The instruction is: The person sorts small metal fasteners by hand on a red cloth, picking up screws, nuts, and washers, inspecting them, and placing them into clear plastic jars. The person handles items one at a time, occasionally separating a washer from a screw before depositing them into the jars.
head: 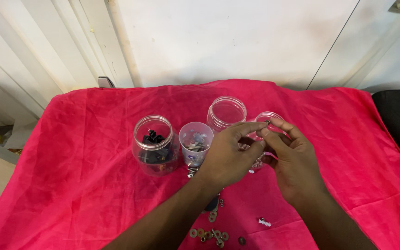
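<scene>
While a tiny dark piece (266, 122) is pinched between the fingertips of the left hand (230, 155) and right hand (292, 159), both are held over a clear jar (270, 118) near the red cloth's (84, 185) far edge

Soft, even light from above fills the scene; my hands (260, 155) throw only faint shadows on the saturated red cloth (79, 194). Clear jars (226, 112) carry mild glare on their rims. Focus is fairly sharp centrally, with wide-angle stretching at the edges.
</scene>
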